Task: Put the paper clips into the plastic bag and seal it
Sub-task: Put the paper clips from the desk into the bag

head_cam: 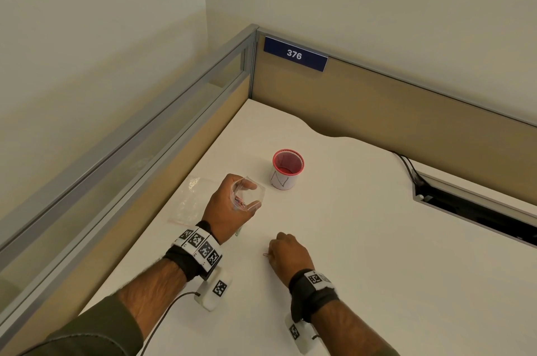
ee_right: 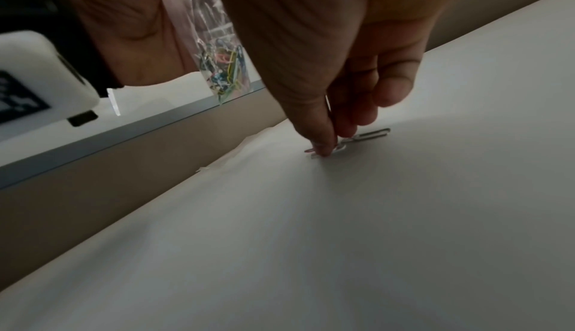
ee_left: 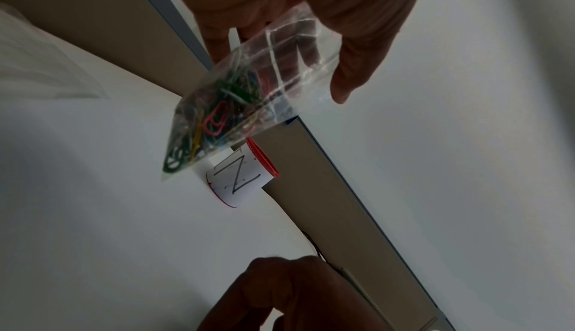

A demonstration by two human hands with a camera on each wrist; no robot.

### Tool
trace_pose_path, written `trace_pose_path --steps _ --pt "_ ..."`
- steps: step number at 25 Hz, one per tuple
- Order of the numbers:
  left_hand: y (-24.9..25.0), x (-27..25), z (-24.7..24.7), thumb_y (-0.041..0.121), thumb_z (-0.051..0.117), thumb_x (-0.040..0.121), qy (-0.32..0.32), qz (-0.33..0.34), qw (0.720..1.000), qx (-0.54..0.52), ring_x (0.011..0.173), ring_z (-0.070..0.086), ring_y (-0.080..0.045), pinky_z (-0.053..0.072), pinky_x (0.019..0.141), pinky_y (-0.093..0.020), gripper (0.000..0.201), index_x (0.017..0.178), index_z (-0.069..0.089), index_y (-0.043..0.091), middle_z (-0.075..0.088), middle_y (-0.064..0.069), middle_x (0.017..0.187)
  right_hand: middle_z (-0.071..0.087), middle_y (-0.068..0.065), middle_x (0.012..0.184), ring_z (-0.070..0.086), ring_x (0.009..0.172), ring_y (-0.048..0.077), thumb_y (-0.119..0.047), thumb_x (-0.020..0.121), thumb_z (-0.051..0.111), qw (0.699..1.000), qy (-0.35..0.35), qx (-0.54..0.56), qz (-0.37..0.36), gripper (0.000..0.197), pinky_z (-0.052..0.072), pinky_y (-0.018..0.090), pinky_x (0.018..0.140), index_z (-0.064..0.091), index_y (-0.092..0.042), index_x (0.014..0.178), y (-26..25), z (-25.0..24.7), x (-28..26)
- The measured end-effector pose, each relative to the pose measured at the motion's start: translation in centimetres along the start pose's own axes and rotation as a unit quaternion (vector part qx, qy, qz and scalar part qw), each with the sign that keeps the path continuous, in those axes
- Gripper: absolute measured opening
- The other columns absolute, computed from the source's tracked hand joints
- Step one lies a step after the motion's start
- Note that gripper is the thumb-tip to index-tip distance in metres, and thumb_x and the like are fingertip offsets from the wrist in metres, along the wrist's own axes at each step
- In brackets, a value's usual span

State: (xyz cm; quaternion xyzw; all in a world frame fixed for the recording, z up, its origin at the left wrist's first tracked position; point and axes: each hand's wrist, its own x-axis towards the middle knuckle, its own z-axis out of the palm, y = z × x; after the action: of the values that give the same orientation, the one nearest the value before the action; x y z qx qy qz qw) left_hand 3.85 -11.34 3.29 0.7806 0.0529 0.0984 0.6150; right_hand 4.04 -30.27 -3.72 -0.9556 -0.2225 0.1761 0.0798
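Observation:
My left hand (head_cam: 245, 196) holds a small clear plastic bag (head_cam: 258, 193) above the white table, its mouth between thumb and fingers. Coloured paper clips (ee_left: 218, 117) lie bunched in the bag's lower corner (ee_right: 225, 66). My right hand (head_cam: 271, 251) is down on the table in front of the bag. Its thumb and fingertips (ee_right: 325, 144) pinch at a loose paper clip (ee_right: 339, 148) lying flat. A silver clip (ee_right: 371, 134) lies just beside the fingers. In the head view only one small clip (head_cam: 266, 254) shows left of the knuckles.
A red mesh cup (head_cam: 287, 168) with a white paper label marked N (ee_left: 238, 176) stands behind the bag. A second clear bag (head_cam: 190, 199) lies flat at the table's left edge. Partition walls (head_cam: 377, 100) close the desk on the left and back. A cable slot (head_cam: 479, 210) is at right.

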Motion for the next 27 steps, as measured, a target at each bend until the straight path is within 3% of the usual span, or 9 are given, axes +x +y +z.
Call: trace_pose_path --steps 10,16,20,25,27 --pt "0.1 0.0 0.3 0.01 0.081 0.077 -0.004 -0.003 1.0 -0.001 0.116 0.059 -0.011 0.05 0.102 -0.035 0.042 0.107 0.054 0.02 0.064 0.006 0.113 0.057 0.014 0.105 0.055 0.097 0.032 -0.011 0.095 0.049 0.994 0.01 -0.095 -0.052 0.018 0.043 0.035 0.068 0.06 -0.003 0.106 0.1 0.2 -0.2" --pt "0.4 0.0 0.1 0.009 0.08 0.077 -0.004 -0.002 1.0 -0.007 0.118 0.059 -0.014 0.05 0.102 -0.036 0.041 0.107 0.054 0.02 0.064 0.004 0.114 0.059 0.007 0.105 0.055 0.098 0.026 -0.019 0.09 0.049 1.0 0.008 0.003 0.012 0.018 0.044 0.032 0.076 0.062 -0.011 0.098 1.2 -1.6 -0.5" --pt "0.4 0.1 0.2 0.01 0.08 0.077 -0.005 0.001 1.0 -0.005 0.118 0.058 -0.012 0.049 0.1 -0.031 0.041 0.108 0.055 0.019 0.064 0.004 0.114 0.065 0.001 0.088 0.058 0.078 0.019 -0.02 0.085 0.057 0.98 0.103 0.163 0.047 0.009 0.048 0.03 0.07 0.064 -0.014 0.085 1.5 -6.3 -1.0" --pt "0.3 0.0 0.9 0.012 0.08 0.078 -0.019 0.008 1.0 0.004 0.115 0.058 -0.01 0.046 0.09 -0.008 0.042 0.11 0.054 0.018 0.063 0.003 0.115 0.065 -0.007 0.083 0.058 0.074 0.01 -0.018 0.088 0.062 0.938 0.226 0.26 -0.03 0.005 0.052 0.021 0.07 0.067 -0.018 0.089 -1.9 -13.4 -0.9" --pt "0.3 0.0 1.0 0.012 0.08 0.078 -0.024 0.012 1.0 -0.004 0.114 0.058 -0.007 0.046 0.089 -0.009 0.042 0.109 0.053 0.021 0.063 0.006 0.114 0.065 -0.007 0.084 0.059 0.074 0.009 -0.018 0.088 0.062 0.934 0.236 0.261 -0.066 0.007 0.053 0.022 0.07 0.068 -0.019 0.091 -3.4 -14.9 -0.6"
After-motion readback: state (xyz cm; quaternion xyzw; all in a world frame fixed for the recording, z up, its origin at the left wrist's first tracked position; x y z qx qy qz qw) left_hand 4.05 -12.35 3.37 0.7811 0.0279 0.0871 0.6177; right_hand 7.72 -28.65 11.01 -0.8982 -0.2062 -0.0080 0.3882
